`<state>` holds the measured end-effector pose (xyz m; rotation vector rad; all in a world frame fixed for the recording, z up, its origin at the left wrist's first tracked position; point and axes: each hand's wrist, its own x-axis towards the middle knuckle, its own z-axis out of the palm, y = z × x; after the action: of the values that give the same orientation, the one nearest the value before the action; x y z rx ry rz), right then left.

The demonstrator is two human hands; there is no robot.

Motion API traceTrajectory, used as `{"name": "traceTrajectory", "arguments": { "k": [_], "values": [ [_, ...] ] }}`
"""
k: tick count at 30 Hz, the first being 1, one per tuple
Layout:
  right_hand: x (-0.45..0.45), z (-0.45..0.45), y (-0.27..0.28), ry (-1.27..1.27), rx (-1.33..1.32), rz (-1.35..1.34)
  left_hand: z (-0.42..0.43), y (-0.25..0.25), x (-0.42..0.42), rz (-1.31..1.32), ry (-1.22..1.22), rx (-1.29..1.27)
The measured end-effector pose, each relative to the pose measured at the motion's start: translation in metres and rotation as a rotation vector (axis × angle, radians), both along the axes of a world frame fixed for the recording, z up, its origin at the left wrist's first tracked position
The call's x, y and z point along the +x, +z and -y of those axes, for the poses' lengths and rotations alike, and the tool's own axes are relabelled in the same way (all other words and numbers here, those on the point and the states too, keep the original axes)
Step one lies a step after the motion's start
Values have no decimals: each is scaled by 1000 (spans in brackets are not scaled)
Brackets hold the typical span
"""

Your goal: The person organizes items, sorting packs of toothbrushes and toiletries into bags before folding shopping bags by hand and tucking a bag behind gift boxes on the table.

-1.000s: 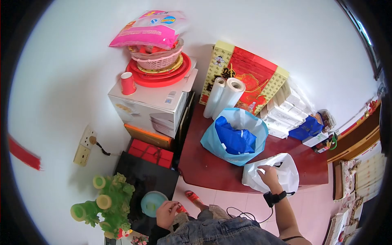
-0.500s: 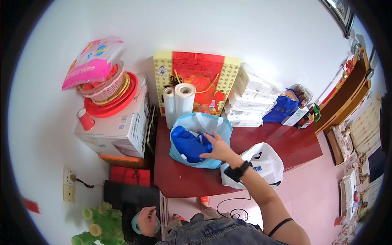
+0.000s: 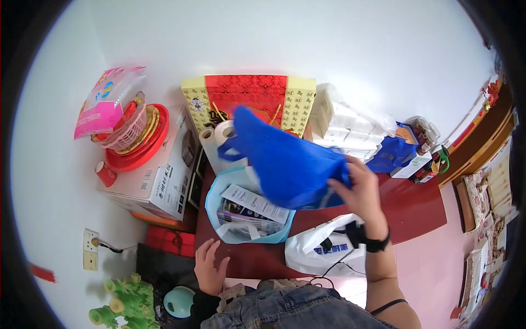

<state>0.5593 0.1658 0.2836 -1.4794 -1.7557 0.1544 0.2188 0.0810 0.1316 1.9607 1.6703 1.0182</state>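
Observation:
A blue bag (image 3: 290,164) hangs in the air over the red-brown table (image 3: 416,211), gripped at its right end by my right hand (image 3: 364,192). Below its left part stands the light-blue bag (image 3: 212,211), open at the top, with flat packages (image 3: 253,204) inside. A white bag (image 3: 307,255) with dark handles lies at the front edge, just under my right wrist. My left hand (image 3: 211,267) is empty, fingers apart, near the table's front left edge and close to the light-blue bag.
Two plastic rolls (image 3: 211,145) and a red-and-yellow gift box (image 3: 246,88) stand behind. White packs (image 3: 345,126), another blue bag (image 3: 390,153) and jars (image 3: 424,134) are at the back right. At the left are a carton (image 3: 159,175), red trays (image 3: 159,140) and a green plant (image 3: 131,301).
My right hand went from the white bag to the light-blue bag and lifted the blue bag out, exposing packages inside. My left hand moved up toward the table and spread its fingers.

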Motion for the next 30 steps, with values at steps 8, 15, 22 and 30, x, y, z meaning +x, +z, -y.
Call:
{"name": "traceTrajectory", "arguments": {
  "k": [8,15,22,30],
  "values": [
    [120,43,-81,-512,-209,251,-41,-19,30,-206,-166,9],
    [43,25,-79,-214,-83,214,-48,-50,17,-463,-376,-38],
    [-119,-28,-167,588,-387,314,-27,-66,0,-472,-454,-12],
    [-137,-64,-235,-137,6,798,-24,-54,-11,-375,-465,-1]
  ]
}}
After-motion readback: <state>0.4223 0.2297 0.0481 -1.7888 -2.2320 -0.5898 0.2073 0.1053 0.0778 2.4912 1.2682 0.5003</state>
